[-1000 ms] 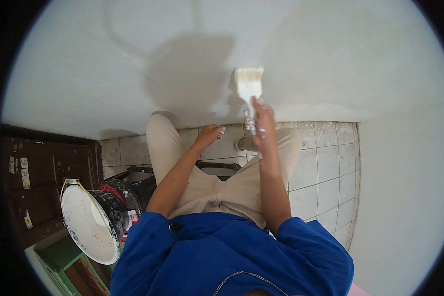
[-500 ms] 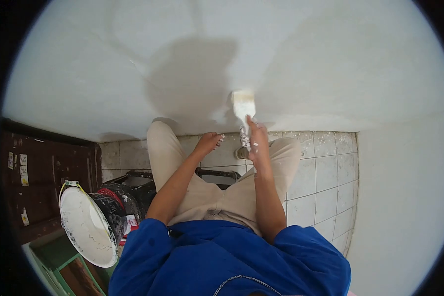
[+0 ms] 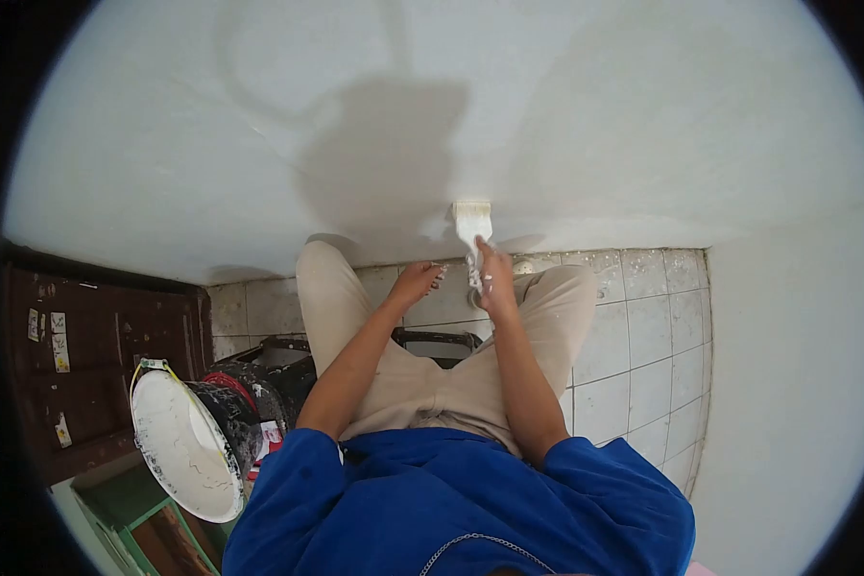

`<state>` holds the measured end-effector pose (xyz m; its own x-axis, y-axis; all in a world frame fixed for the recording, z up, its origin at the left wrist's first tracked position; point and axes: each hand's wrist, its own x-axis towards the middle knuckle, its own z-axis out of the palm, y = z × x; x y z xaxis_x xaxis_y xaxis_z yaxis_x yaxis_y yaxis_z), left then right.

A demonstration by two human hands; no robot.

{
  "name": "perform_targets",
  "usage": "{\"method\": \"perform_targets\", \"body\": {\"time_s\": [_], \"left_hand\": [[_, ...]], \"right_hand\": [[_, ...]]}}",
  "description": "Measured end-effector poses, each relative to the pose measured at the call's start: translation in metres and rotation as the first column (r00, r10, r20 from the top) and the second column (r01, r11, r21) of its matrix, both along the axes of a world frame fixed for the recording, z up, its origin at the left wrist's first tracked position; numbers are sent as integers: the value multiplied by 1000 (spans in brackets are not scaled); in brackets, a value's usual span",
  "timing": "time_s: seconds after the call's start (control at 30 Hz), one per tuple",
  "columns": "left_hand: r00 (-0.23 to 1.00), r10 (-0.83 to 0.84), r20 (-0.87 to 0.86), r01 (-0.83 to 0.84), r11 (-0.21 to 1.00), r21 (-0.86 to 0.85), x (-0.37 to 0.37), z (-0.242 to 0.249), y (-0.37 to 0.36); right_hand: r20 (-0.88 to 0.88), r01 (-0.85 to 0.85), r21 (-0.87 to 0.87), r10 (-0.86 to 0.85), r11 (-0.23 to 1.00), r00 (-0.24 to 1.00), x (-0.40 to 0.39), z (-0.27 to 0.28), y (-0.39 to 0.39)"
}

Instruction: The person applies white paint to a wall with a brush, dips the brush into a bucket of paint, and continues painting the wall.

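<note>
A white-handled paintbrush (image 3: 473, 223) is in my right hand (image 3: 496, 278), its bristles pointing up against the lower part of the pale wall (image 3: 586, 115). White paint marks the fingers of both hands. My left hand (image 3: 417, 285) is held above the gap between my knees, left of the brush and not touching it. Its fingers are curled in, and whether anything lies inside them is too small to tell.
A paint-smeared bucket (image 3: 187, 444) with a white inside and yellow handle is at the lower left, near a dark brown door (image 3: 106, 336) and a green wooden frame (image 3: 154, 523). Paint-spotted tiles (image 3: 605, 336) cover the floor. Black seat parts (image 3: 437, 344) show beneath my legs.
My right hand and the brush have come down the wall, closer to the floor edge. The left hand's fingers have turned slightly. The whole view has shifted a little.
</note>
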<state>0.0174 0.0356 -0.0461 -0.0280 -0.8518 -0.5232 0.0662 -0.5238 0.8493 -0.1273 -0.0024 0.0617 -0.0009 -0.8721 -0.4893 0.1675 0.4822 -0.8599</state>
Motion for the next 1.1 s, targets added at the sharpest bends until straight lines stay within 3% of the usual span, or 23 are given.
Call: {"method": "perform_targets", "body": {"time_s": [0.03, 0.17, 0.2, 0.3, 0.43, 0.53, 0.57, 0.63, 0.73, 0.83, 0.93, 1.0, 1.03, 1.1], "left_hand": [[1000, 3, 10, -3, 1000, 7, -1, -3, -1], [1000, 18, 23, -19, 999, 29, -2, 4, 0], [1000, 13, 27, -13, 1000, 23, -2, 4, 1], [999, -16, 36, 16, 1000, 4, -4, 7, 0], [999, -23, 34, 24, 1000, -6, -8, -4, -2], [999, -4, 41, 5, 1000, -15, -6, -2, 0], [999, -1, 38, 1, 1000, -17, -5, -1, 1], [999, 2, 46, -2, 1000, -12, 0, -5, -5], [999, 9, 34, -9, 1000, -3, -2, -1, -5], [998, -13, 59, 12, 1000, 18, -3, 4, -2], [1000, -22, 21, 22, 1000, 1, -5, -1, -2], [1000, -5, 3, 5, 1000, -16, -8, -2, -1], [1000, 9, 13, -9, 1000, -16, -9, 1, 0], [999, 31, 18, -31, 999, -30, -3, 5, -2]], "right_hand": [[-39, 17, -34, -19, 999, 999, 2, 31, 1], [115, 25, -309, 12, 951, 993, -1, 77, 11], [-30, -39, -437, 28, 899, 999, -6, 78, 10], [-382, -136, -760, -267, 636, 885, 6, 71, 10], [-761, -403, -544, -230, 736, 607, -1, -31, -1], [-874, -453, -353, -115, 819, 473, -13, -76, 4], [-807, -391, -431, -153, 813, 570, -14, -75, 8], [-633, -245, -577, -236, 779, 737, -5, -18, 10], [-426, -77, -747, -387, 660, 818, 5, 41, 5], [-499, -122, -701, -361, 702, 788, 7, 55, -5], [-717, -320, -630, -371, 708, 591, 4, -9, -1], [-760, -346, -557, -294, 755, 580, -10, -58, 12], [-779, -362, -515, -248, 777, 576, -8, -57, 17], [-652, -276, -630, -300, 726, 696, -4, -28, 11]]}}
